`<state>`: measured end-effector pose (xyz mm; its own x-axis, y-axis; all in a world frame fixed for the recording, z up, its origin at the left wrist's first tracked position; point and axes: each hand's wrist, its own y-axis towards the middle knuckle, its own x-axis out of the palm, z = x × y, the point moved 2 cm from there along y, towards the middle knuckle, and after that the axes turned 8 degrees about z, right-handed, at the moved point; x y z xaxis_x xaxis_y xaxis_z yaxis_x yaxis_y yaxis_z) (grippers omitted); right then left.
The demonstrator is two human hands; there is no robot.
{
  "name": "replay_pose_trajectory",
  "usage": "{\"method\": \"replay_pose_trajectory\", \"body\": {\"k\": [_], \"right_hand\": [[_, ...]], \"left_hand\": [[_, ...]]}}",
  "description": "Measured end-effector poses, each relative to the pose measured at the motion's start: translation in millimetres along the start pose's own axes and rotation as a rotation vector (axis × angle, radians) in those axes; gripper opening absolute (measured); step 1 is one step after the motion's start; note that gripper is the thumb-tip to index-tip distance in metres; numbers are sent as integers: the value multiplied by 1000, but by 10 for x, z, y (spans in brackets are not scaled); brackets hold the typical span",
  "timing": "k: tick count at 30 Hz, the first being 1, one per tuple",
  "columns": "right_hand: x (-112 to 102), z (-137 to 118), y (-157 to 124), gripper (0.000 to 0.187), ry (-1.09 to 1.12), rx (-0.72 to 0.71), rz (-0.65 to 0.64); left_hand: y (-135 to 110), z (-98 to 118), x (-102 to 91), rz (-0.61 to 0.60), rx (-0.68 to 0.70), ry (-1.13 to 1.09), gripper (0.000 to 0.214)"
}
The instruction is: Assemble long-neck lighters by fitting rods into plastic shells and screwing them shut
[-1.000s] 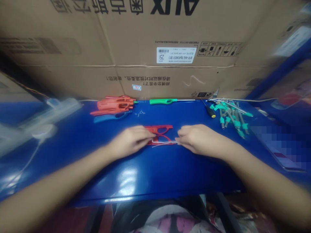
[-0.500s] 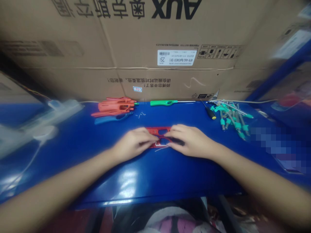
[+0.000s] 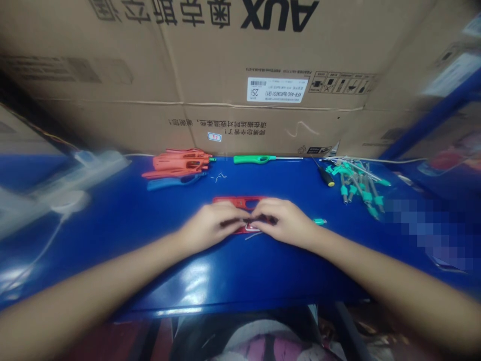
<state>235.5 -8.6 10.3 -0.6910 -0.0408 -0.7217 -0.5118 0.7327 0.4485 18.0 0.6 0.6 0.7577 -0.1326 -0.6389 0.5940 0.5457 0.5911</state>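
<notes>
My left hand (image 3: 210, 225) and my right hand (image 3: 283, 223) meet over red plastic lighter shells lying on the blue table. Thumb and fingers of both hands are pinched together, almost tip to tip; whatever small part they grip is hidden. The far red lighter shell (image 3: 237, 201) shows above the fingertips, with oval openings in it. Below them, a nearer red shell is mostly covered, with a bent white tube (image 3: 252, 227) along it. A thin greyish strand (image 3: 252, 235) lies just in front. Past my right wrist sits a small green piece (image 3: 320, 221).
Orange lighter bodies (image 3: 178, 163) and a blue one (image 3: 176, 181) lie back left, beside tiny white bits (image 3: 219, 177). A green lighter (image 3: 253, 159), a screwdriver (image 3: 326, 176) and several green-ended metal tubes (image 3: 361, 183) line the back. Behind stands a cardboard box (image 3: 210, 75).
My right hand has moved slightly left, bringing the fingertips together over the nearer shell. The green piece beside my right wrist has come into view. The camera view has shifted a little.
</notes>
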Motion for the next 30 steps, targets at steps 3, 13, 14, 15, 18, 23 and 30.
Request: {"method": "replay_pose_trajectory", "body": {"k": [3,13,14,15,18,23,30], "right_hand": [[31,3,2,4,2,-27,37],[-4,21,-14,13,-77,-162,4],[-12,24,-18,14,-103,-181,1],[-21,24,-24,15,-132,-203,-2],[-48,9,-35,19,-246,-283,-9],[-90,-60,-30,23,-418,-397,-40],[-103,-120,-27,24,-508,-455,-157]], "left_hand": [[3,4,-2,-8,-21,4,20],[21,77,-79,-140,27,15,35],[20,71,-82,-154,29,18,33],[18,64,-82,-162,29,22,32],[12,34,-78,-138,29,40,30],[8,20,-59,-91,72,58,25],[0,54,-41,-145,222,180,28]]}}
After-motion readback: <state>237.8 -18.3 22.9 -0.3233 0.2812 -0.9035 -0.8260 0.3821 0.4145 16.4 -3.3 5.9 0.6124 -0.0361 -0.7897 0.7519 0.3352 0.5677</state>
